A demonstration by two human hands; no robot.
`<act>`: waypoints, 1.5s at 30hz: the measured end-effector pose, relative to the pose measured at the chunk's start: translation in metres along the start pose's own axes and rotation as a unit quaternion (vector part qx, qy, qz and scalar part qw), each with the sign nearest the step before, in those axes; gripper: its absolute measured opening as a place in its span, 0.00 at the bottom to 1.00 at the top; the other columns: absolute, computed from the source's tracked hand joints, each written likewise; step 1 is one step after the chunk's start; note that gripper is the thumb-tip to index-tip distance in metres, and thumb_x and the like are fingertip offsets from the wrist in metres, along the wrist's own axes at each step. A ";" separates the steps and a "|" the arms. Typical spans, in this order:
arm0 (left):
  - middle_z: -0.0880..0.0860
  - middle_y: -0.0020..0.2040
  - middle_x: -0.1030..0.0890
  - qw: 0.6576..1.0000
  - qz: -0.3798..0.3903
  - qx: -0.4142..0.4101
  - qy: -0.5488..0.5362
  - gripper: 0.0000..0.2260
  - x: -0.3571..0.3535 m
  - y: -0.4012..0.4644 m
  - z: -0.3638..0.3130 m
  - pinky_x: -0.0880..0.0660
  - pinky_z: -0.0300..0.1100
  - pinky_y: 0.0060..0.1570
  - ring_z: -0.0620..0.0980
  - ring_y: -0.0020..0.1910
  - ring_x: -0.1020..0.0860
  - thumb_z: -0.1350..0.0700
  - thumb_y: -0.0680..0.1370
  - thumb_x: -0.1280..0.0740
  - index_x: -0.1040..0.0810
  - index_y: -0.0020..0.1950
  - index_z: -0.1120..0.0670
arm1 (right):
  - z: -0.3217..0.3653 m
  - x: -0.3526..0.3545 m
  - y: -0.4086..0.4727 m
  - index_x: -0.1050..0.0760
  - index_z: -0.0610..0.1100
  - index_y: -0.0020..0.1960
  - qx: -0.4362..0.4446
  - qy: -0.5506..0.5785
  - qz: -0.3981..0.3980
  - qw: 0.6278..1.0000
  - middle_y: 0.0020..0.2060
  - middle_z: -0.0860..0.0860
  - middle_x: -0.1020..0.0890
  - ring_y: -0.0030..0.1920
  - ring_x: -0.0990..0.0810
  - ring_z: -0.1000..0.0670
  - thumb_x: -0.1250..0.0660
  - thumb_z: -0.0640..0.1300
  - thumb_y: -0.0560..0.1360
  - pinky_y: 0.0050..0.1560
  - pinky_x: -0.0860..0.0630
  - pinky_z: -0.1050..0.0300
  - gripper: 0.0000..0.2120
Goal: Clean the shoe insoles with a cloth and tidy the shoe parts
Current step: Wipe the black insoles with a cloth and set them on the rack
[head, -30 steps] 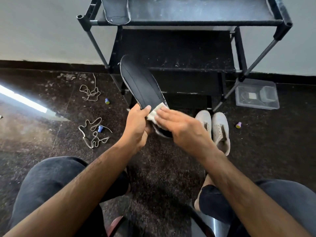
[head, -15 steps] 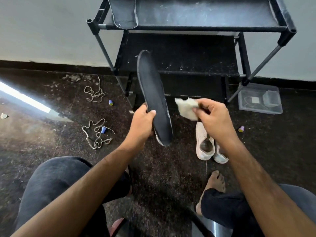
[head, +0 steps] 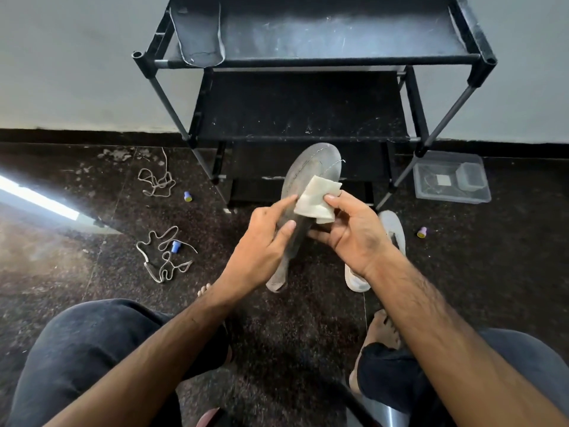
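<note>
The one camera sits on my head, looking forward and steeply down, close over my hands [head: 308, 238], across my knees to the floor [head: 477, 272] and rack [head: 308, 60] ahead.

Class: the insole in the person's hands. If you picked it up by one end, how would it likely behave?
The insole looks thin and flat, so probably light. It seems to hold its shape between the left hand and right hand, so likely springy rather than limp. Its loose stitching may snag.

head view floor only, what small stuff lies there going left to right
lace tangle → blue cap → yellow-and-blue cap → white shoe → purple-and-yellow cap → clear plastic box
</note>
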State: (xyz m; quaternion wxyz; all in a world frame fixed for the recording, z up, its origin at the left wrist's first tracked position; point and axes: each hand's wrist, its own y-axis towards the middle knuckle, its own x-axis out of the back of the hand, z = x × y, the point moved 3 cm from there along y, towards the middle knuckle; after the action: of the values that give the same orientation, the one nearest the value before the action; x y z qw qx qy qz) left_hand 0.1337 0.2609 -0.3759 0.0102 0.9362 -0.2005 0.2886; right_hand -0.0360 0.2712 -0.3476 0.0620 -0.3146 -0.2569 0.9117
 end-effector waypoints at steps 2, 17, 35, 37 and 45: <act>0.50 0.63 0.28 0.997 -0.062 0.009 -0.035 0.22 0.010 0.003 -0.003 0.30 0.35 0.63 0.39 0.63 0.29 0.50 0.82 0.38 0.34 0.76 0.46 | 0.003 0.003 0.001 0.22 0.42 0.59 -0.005 0.001 -0.020 1.000 0.50 0.44 0.15 0.49 0.16 0.46 0.41 0.38 0.81 0.46 0.16 0.46 0.11; 0.58 0.53 0.15 0.833 -0.030 0.185 -0.521 0.13 0.015 0.003 -0.011 0.18 0.55 0.53 0.56 0.50 0.16 0.64 0.82 0.37 0.24 0.65 0.56 | 0.028 0.011 -0.005 0.19 0.48 0.51 0.252 -0.421 -0.134 0.861 0.46 0.54 0.16 0.48 0.19 0.55 0.34 0.42 0.80 0.48 0.21 0.55 0.06; 0.56 0.56 0.17 0.848 0.044 0.069 -0.523 0.28 0.011 -0.001 -0.018 0.18 0.43 0.50 0.51 0.53 0.17 0.73 0.71 0.36 0.28 0.70 0.57 | -0.014 -0.021 -0.016 0.27 0.36 0.72 0.474 -0.714 0.094 0.507 0.72 0.42 0.27 0.75 0.30 0.47 0.40 0.36 0.82 0.74 0.32 0.50 0.19; 0.57 0.60 0.18 0.853 0.048 0.069 -0.516 0.31 0.011 -0.002 -0.017 0.19 0.45 0.53 0.52 0.56 0.18 0.73 0.72 0.35 0.30 0.74 0.56 | -0.007 -0.012 -0.009 0.24 0.36 0.68 0.461 -0.718 0.054 0.519 0.69 0.41 0.23 0.71 0.25 0.46 0.42 0.35 0.80 0.73 0.30 0.51 0.19; 0.56 0.57 0.19 0.869 0.010 0.098 -0.484 0.29 0.017 -0.001 -0.018 0.18 0.46 0.48 0.53 0.52 0.19 0.69 0.71 0.34 0.28 0.71 0.53 | 0.043 0.030 -0.002 0.17 0.46 0.62 0.294 -0.565 -0.176 0.750 0.55 0.52 0.14 0.46 0.17 0.60 0.37 0.29 0.75 0.50 0.21 0.65 0.21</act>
State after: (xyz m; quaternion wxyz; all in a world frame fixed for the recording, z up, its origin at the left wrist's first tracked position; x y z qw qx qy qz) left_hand 0.1370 0.2576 -0.3522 -0.1832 0.9526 -0.1604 -0.1827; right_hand -0.0863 0.2625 -0.3343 0.1542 0.3426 -0.0150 0.9266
